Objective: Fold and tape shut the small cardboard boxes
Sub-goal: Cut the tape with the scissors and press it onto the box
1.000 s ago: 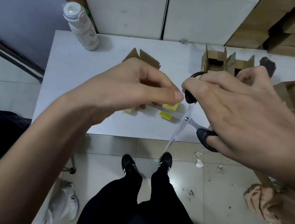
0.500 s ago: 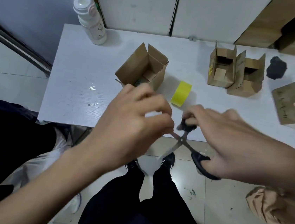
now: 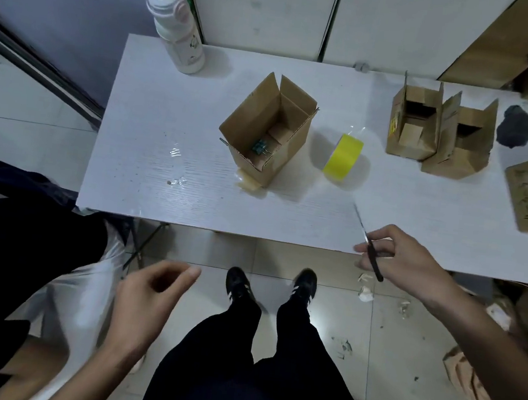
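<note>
Head view: the right hand [image 3: 409,259] grips the scissors [image 3: 370,244] at the near edge of the desk [image 3: 162,155], blades pointing away toward the yellow tape roll [image 3: 343,158], likely kept ready for cutting. The open box [image 3: 269,128] stands beyond and left of that hand, flaps up, not yet taped. The left hand [image 3: 149,298] hangs below the desk edge, fingers loosely curled, holding nothing.

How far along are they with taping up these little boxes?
Not far, it seems. The middle box has tape under its near bottom edge, but its top flaps stand open. The right hand holds scissors; the left hand hangs below the table with nothing visible in it. The yellow tape roll waits. Two boxes at the right also stand open.
</note>
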Action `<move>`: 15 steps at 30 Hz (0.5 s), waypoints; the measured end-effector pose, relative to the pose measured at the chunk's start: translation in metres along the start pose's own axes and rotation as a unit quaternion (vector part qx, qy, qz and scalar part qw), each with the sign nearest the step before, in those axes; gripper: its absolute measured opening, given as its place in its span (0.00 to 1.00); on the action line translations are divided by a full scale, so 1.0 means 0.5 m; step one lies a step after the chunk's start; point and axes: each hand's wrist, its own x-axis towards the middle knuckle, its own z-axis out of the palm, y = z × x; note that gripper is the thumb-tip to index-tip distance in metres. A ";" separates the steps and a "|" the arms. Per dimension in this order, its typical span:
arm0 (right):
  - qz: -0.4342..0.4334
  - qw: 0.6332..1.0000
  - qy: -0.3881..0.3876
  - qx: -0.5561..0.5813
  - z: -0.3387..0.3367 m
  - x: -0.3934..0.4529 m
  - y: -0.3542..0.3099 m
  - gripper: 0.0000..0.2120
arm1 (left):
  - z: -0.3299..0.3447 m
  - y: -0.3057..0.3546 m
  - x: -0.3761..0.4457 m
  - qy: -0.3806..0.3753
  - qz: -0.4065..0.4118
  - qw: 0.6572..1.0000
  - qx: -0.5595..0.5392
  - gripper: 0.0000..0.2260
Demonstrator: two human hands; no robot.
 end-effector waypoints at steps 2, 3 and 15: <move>0.019 0.996 0.089 -0.006 -0.002 0.035 0.011 0.17 | 0.006 -0.035 0.003 0.007 -0.075 0.996 -0.055 0.13; 0.025 0.992 0.120 -0.016 -0.005 0.054 0.018 0.17 | 0.011 -0.050 0.006 0.016 -0.107 0.991 -0.077 0.14; 0.094 0.960 0.201 -0.168 -0.045 0.233 0.114 0.26 | 0.066 -0.111 0.027 0.013 -0.197 0.971 -0.135 0.07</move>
